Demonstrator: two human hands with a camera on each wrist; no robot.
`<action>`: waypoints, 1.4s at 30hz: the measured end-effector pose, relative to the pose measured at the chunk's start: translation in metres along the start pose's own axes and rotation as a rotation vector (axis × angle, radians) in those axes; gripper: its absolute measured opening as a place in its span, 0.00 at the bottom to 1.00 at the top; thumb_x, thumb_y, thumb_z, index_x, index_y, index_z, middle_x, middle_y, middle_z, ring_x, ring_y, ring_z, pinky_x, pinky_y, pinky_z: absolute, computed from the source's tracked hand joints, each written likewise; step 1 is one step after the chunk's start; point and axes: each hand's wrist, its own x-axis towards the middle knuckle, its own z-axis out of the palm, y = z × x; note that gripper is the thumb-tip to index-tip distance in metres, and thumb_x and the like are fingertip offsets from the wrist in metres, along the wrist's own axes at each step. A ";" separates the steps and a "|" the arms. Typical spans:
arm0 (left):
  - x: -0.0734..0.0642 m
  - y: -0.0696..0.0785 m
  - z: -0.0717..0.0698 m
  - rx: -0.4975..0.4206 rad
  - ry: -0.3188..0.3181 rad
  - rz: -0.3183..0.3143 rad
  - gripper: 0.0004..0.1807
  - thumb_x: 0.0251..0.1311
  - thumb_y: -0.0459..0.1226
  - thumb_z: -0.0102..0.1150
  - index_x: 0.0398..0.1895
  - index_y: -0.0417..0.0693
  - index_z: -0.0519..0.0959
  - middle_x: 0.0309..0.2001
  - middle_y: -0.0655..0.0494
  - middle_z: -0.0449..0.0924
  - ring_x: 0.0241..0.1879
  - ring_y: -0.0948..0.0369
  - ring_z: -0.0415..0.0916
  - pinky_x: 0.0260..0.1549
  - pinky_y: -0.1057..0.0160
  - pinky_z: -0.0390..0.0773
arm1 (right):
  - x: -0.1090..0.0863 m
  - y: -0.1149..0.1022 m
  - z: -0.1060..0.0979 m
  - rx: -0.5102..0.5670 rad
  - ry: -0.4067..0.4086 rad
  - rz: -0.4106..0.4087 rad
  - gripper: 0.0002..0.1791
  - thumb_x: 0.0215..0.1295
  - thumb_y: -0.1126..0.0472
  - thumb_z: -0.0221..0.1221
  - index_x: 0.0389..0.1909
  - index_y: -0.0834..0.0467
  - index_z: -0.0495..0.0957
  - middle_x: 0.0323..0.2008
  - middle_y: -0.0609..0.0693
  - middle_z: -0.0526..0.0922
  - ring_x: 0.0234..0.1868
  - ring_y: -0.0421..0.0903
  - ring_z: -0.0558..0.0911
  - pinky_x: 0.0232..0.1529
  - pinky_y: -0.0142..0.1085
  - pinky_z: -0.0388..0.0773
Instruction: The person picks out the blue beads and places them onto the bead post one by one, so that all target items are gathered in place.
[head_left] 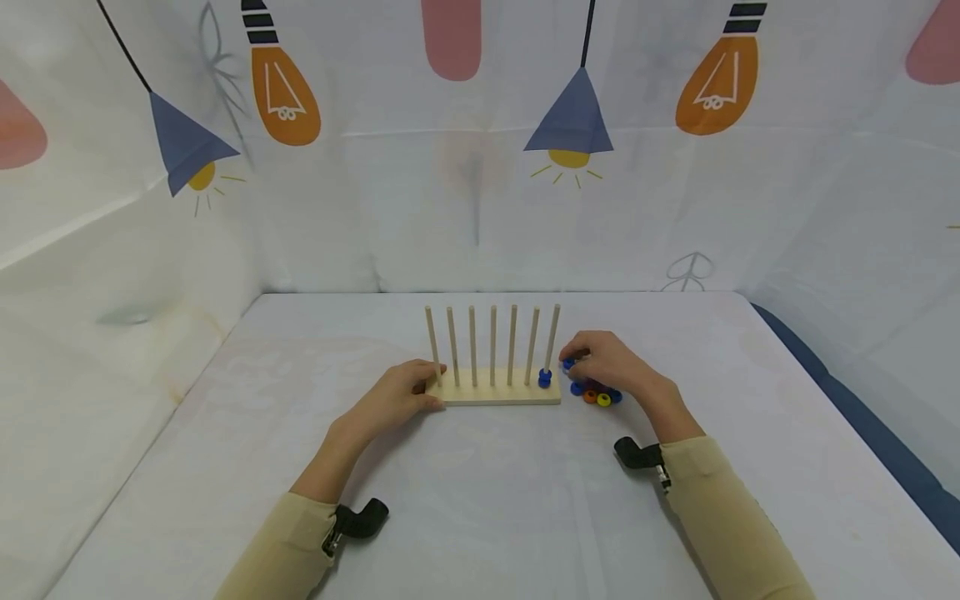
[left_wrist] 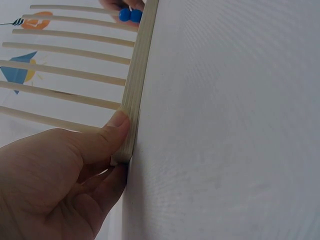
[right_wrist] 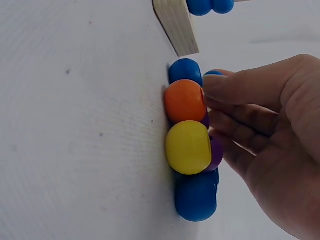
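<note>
A pale wooden peg rack (head_left: 495,399) stands on the table, with several upright pegs along its base. My left hand (head_left: 401,393) grips the left end of that base, and the left wrist view shows the thumb (left_wrist: 116,125) on one face of it. Two blue beads (head_left: 544,379) are stacked at the foot of the rightmost peg. Just right of the rack, my right hand (head_left: 611,360) pinches a blue bead (right_wrist: 213,73), mostly hidden by the thumb in the right wrist view. Below that hand lie an orange bead (right_wrist: 185,101), a yellow bead (right_wrist: 189,147), purple beads (right_wrist: 216,153) and other blue beads (right_wrist: 196,197).
A white cloth covers the table (head_left: 480,500). Behind it hangs a white curtain (head_left: 420,192) printed with lamps and bulbs. Black devices (head_left: 362,518) are strapped at both wrists, over beige sleeves (head_left: 731,517).
</note>
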 end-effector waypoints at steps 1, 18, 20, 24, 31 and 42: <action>0.000 0.000 0.000 -0.004 0.000 -0.002 0.29 0.57 0.40 0.70 0.63 0.46 0.77 0.64 0.51 0.77 0.65 0.51 0.72 0.61 0.50 0.75 | 0.000 0.000 -0.001 0.002 0.004 0.006 0.16 0.60 0.65 0.62 0.50 0.60 0.84 0.48 0.55 0.85 0.50 0.53 0.82 0.55 0.52 0.79; 0.001 -0.001 0.000 -0.007 -0.002 0.001 0.29 0.57 0.40 0.70 0.63 0.48 0.77 0.64 0.51 0.77 0.66 0.51 0.72 0.63 0.50 0.74 | -0.005 -0.008 -0.009 0.005 0.070 -0.021 0.15 0.62 0.66 0.60 0.49 0.60 0.84 0.47 0.55 0.84 0.53 0.55 0.81 0.58 0.55 0.77; 0.001 -0.001 0.001 -0.001 -0.002 0.006 0.28 0.57 0.40 0.70 0.63 0.47 0.77 0.64 0.51 0.77 0.66 0.51 0.72 0.62 0.50 0.74 | -0.005 -0.009 -0.010 0.004 0.075 -0.028 0.14 0.62 0.66 0.60 0.49 0.60 0.84 0.47 0.55 0.84 0.52 0.55 0.81 0.58 0.55 0.77; 0.001 -0.002 0.001 0.004 -0.004 0.008 0.29 0.57 0.41 0.70 0.63 0.47 0.77 0.64 0.50 0.77 0.65 0.50 0.72 0.61 0.50 0.75 | -0.005 -0.010 -0.012 -0.003 0.083 -0.049 0.14 0.63 0.67 0.60 0.49 0.61 0.84 0.47 0.55 0.84 0.52 0.54 0.81 0.58 0.55 0.76; 0.000 0.000 -0.001 -0.015 -0.005 0.001 0.30 0.57 0.40 0.70 0.64 0.47 0.77 0.64 0.50 0.77 0.65 0.50 0.72 0.61 0.50 0.75 | -0.005 -0.012 -0.015 -0.018 0.101 -0.056 0.14 0.64 0.67 0.60 0.50 0.61 0.83 0.47 0.56 0.84 0.52 0.54 0.81 0.59 0.56 0.76; 0.000 0.001 -0.001 -0.025 -0.017 -0.004 0.30 0.58 0.40 0.70 0.65 0.47 0.76 0.65 0.50 0.75 0.66 0.50 0.72 0.62 0.51 0.75 | -0.008 -0.020 -0.021 -0.009 0.120 -0.081 0.15 0.64 0.67 0.60 0.51 0.63 0.83 0.47 0.56 0.84 0.52 0.55 0.81 0.59 0.56 0.76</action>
